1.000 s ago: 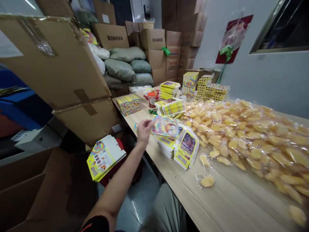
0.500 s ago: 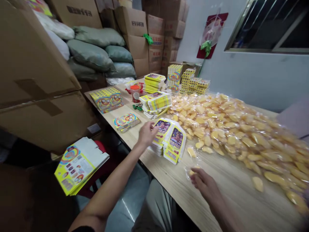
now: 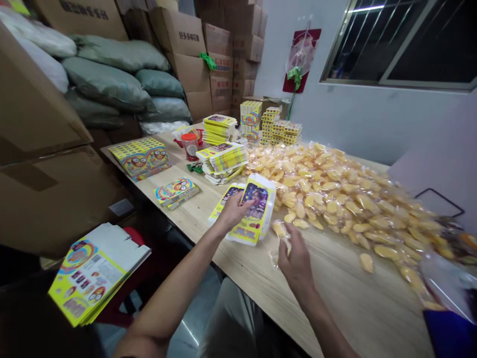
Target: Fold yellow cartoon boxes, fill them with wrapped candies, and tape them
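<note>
My left hand [image 3: 234, 213] grips a yellow printed carton [image 3: 253, 209] by its left side, tilted above the table. Part of another yellow carton [image 3: 228, 196] shows beneath and left of it. Just right of the carton, my right hand [image 3: 296, 253] has its thumb and fingers apart, close to a clear-wrapped yellow piece [image 3: 278, 229]; whether it touches the wrapper is unclear. A big heap of wrapped yellow pieces [image 3: 335, 189] spreads over the wooden table [image 3: 335, 293] behind and to the right.
Stacked cartons [image 3: 223, 159], a red-lidded jar [image 3: 190, 146], a display box [image 3: 143, 159] and small boxes [image 3: 177, 191] stand on the table's left. Flat printed sheets [image 3: 99, 273] rest on a red stool at lower left. Large cardboard boxes [image 3: 44, 199] rise beyond.
My left hand has taken hold of a carton and lifted it. My right hand has moved up toward the wrapped piece near the heap, its fingers spreading. The view has shifted right.
</note>
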`<state>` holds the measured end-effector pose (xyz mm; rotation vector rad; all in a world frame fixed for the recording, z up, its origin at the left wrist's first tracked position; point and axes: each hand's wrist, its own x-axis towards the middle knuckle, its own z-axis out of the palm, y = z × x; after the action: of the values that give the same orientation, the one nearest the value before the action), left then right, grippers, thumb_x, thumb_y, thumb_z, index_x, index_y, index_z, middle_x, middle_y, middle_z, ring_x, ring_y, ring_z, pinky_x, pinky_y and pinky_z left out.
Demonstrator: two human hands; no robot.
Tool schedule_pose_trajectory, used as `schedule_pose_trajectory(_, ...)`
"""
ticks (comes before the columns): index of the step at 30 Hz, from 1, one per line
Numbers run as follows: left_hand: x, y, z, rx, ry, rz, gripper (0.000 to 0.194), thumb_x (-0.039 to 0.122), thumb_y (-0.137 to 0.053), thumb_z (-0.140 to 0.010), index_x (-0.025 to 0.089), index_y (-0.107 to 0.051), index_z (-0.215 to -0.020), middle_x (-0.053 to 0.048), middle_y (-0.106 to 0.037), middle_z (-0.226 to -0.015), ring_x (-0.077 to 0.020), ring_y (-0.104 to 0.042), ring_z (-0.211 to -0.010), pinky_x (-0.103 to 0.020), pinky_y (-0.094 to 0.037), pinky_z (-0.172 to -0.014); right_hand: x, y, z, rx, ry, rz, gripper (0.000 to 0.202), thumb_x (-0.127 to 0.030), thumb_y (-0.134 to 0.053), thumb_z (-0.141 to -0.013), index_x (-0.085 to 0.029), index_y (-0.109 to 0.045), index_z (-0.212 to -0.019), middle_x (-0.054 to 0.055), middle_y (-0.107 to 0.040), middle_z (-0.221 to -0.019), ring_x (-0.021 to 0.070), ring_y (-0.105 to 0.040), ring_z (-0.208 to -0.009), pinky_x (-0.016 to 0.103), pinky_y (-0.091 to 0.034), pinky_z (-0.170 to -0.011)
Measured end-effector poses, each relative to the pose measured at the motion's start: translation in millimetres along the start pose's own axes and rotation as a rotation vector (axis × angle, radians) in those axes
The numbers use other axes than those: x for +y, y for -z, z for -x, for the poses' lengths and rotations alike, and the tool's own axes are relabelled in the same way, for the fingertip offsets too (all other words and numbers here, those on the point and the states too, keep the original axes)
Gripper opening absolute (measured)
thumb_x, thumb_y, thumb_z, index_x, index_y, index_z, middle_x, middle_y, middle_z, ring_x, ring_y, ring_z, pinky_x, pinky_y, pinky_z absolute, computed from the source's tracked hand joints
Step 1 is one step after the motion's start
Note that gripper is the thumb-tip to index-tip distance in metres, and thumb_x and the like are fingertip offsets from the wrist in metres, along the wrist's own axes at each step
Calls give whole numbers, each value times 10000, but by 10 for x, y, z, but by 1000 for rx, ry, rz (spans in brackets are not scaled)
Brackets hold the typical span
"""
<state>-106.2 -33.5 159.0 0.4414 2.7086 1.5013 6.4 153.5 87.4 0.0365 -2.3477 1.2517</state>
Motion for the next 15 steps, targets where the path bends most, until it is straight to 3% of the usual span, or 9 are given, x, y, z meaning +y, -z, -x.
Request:
schedule_pose_trajectory(2,93,-29,253,-268,-86,265,375,413,-562,-950,155,-646,-1208,-83,-738,-1091,-231,-702,-920,-301,-551,-777,-196,273,-48,76,250,160,571,-181,-472,-910,-182,-409,-1478,173,-522,-1453,311,-458,-1372,568,-393,-1116)
schedule_pose_trajectory(4,150,-143,508,-484,-140,405,386,436,-581,-946,164,-648,-1212,-81,-732,-1091,-234,-696,-922,-310,-555,-787,-348,494,-59,49,334,276,566,-168,-482,-918,-179,-393,-1477,171,-530,-1427,320,-469,-1339,564,-389,-1104)
schedule_pose_trajectory(5,164,-225,619,-508,-164,393,378,435,-574,-953,173,-651,-1215,-79,-729,-1094,-236,-690,-936,-319,-552,-812,-394,578,-44,30,322,304,530,-169,-488,-916,-172,-424,-1442,171,-558,-1373,319,-501,-1285,545,-414,-1072)
schedule_pose_trajectory(10,203,-659,954,-389,-246,332,428,396,-509,-993,225,-589,-1376,-91,-687,-1261,-249,-652,-1125,-369,-481,-1019,-396,866,162,-55,140,364,285,-117,-487,-852,-183,-587,-1110,116,-628,-1044,276,-581,-1015,427,-457,-868)
schedule_pose_trajectory(13,218,-819,1043,-514,-184,481,467,441,-547,-966,235,-603,-1381,-92,-681,-1279,-266,-617,-1208,-389,-449,-1073,-385,1073,239,-197,97,424,166,-135,-516,-846,-214,-638,-926,69,-646,-920,249,-588,-922,395,-415,-814)
schedule_pose_trajectory(15,193,-900,1075,-684,-63,669,547,488,-683,-859,239,-638,-1344,-94,-696,-1241,-293,-618,-1199,-398,-474,-1039,-401,1213,258,-281,113,370,139,-167,-531,-883,-228,-653,-853,47,-681,-915,235,-604,-950,402,-402,-862)
